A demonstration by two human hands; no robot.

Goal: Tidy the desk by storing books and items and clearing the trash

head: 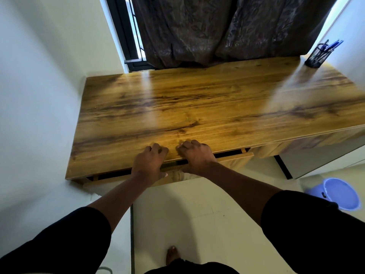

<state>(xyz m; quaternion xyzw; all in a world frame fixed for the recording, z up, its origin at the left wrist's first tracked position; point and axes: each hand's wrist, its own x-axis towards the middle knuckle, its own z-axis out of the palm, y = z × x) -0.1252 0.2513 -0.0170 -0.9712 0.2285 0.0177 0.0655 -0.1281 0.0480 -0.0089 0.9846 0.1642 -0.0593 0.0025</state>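
- The desk (197, 103) is the landmark here; its wooden top shows only a mesh pen holder (318, 56) at the far right corner, with blue pens standing in it.
- Just under the desk's near edge, a drawer (235, 162) sits slightly open, a dark gap showing along its top.
- The left hand (149, 165) rests at that near edge, fingers bent onto the desktop, palm over the drawer front; it holds nothing that I can see.
- The right hand (194, 156) lies just beside it, knuckles curled on the desk's edge, heel against the drawer front, likewise with nothing in it.
- I judge the step to be closing the drawer: push with both palms evenly so the front goes in square, and lift the fingertips clear of the gap first.
- A lilac bucket (341, 194) stands on the floor, to the right of the desk's near edge, likely for trash.
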